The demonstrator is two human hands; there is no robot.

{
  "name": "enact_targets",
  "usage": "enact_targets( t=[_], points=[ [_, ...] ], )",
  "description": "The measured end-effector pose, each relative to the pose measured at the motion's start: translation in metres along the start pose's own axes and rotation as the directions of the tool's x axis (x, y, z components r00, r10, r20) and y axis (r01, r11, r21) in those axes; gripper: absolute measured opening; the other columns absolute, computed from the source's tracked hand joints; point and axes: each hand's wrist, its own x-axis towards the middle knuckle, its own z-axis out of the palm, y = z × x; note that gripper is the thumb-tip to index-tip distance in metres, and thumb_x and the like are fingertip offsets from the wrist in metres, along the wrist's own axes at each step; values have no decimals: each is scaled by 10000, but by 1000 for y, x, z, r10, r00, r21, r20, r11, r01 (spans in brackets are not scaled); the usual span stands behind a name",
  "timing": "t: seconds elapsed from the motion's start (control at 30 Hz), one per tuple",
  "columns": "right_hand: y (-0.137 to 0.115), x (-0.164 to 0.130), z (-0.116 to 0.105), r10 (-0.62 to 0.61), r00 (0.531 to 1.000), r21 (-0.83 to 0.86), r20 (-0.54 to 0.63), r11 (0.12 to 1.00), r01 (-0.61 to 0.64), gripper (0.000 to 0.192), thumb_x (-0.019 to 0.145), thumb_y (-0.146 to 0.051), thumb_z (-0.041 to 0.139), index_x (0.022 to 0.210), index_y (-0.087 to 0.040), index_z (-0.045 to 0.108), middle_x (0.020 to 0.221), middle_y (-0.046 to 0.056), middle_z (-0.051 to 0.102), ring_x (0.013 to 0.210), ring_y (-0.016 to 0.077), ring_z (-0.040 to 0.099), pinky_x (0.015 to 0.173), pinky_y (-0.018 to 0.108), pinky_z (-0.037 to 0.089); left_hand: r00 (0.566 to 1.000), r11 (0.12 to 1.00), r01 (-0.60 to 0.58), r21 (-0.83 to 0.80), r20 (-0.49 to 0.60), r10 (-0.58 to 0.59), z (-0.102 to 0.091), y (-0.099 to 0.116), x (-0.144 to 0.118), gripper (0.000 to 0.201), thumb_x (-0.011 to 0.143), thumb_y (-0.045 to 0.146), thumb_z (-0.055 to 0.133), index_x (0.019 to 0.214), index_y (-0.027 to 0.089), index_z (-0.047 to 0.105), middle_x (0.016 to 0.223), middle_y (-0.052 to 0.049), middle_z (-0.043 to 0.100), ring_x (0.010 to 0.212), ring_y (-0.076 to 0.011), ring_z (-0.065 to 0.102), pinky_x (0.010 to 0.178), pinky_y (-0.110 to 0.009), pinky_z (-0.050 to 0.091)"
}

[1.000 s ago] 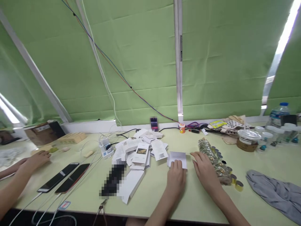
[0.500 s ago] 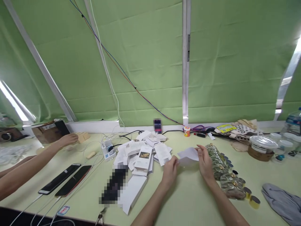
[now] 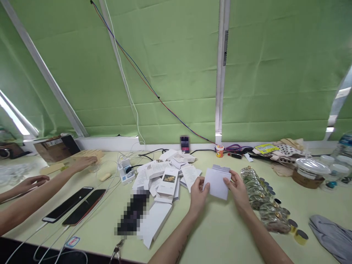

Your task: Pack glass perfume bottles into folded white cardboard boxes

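While the left hand (image 3: pixel 198 194) pinches the left edge of a white card (image 3: pixel 216 184) with its thumb on the front, the right hand (image 3: pixel 238 189) holds the upper right side the same way, thumb on the face and fingers behind. Each grip is closed on the card, which is tilted in front of the person, over the bench (image 3: pixel 214 234), with a greyish flap along its top edge.

Just left of the card, a loose heap of white boxes (image 3: pixel 165 183) crowds the left hand's side, and a flattened box (image 3: pixel 156 222) lies nearer the person, beside a dark thing (image 3: pixel 133 212) too blurred to name. Close to the right hand, a row of clear bags (image 3: pixel 255 190) blocks that side, with gold-sided lids (image 3: pixel 301 237) along its outer edge and a grey cloth (image 3: pixel 328 234) beyond.

Behind the heap sits a power strip (image 3: pixel 126 172) tangled in white cords; further back is a small orange tub (image 3: pixel 219 151). Two phones (image 3: pixel 75 205) with cables lie to the left. Past them, a co-worker's arm (image 3: pixel 52 187) reaches across to some pale blocks (image 3: pixel 93 153), near a cardboard box (image 3: pixel 52 149). At far right stand a lidded bowl (image 3: pixel 308 179) and clear cups (image 3: pixel 334 176).
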Motion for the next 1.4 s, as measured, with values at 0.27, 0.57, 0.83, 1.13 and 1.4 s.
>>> enact_targets(
  t=[0.27, 0.57, 0.83, 1.13, 1.4],
  points=[
    [11, -5, 4, 99, 978, -66, 184, 994, -88, 607, 671, -576, 674, 1137, -202, 563, 1044, 85, 686, 870, 254, 645, 694, 341, 521, 989, 951, 151, -271, 47, -143, -4, 2, -1, 445, 655, 377, 754, 949, 239, 450, 922, -26, 643, 715, -164, 640, 612, -249, 481],
    [5, -7, 4, 101, 941, -291, 322, 957, -4, 529, 761, -629, 534, 955, -157, 675, 765, 38, 675, 667, 197, 562, 572, 280, 435, 979, 926, 197, -321, 17, -202, -8, -3, 2, 369, 611, 290, 779, 877, 171, 553, 736, -30, 702, 640, -147, 621, 592, -223, 449],
    [5, -11, 7, 99, 953, -348, 285, 937, 7, 568, 726, -692, 514, 823, -155, 673, 650, 19, 621, 612, 190, 513, 545, 274, 392, 958, 905, 277, -323, 26, -284, -11, 4, 0, 349, 588, 350, 795, 818, 149, 627, 766, -44, 699, 625, -144, 607, 532, -205, 420],
    [-9, -17, 11, 114, 918, -290, 379, 957, 1, 605, 768, -723, 426, 845, -169, 657, 695, 29, 624, 655, 196, 534, 613, 303, 437, 981, 942, 185, -281, -11, -196, -17, -2, 5, 352, 685, 413, 720, 897, 140, 653, 790, -48, 684, 631, -134, 574, 574, -216, 413],
    [4, -13, 6, 53, 963, -364, 266, 930, 49, 469, 788, -657, 471, 827, -202, 575, 688, -10, 574, 648, 165, 502, 574, 263, 409, 991, 995, 80, -54, -106, -85, -17, 3, 1, 283, 756, 386, 641, 938, 170, 655, 739, -26, 657, 673, -167, 575, 597, -233, 418]
  ],
)
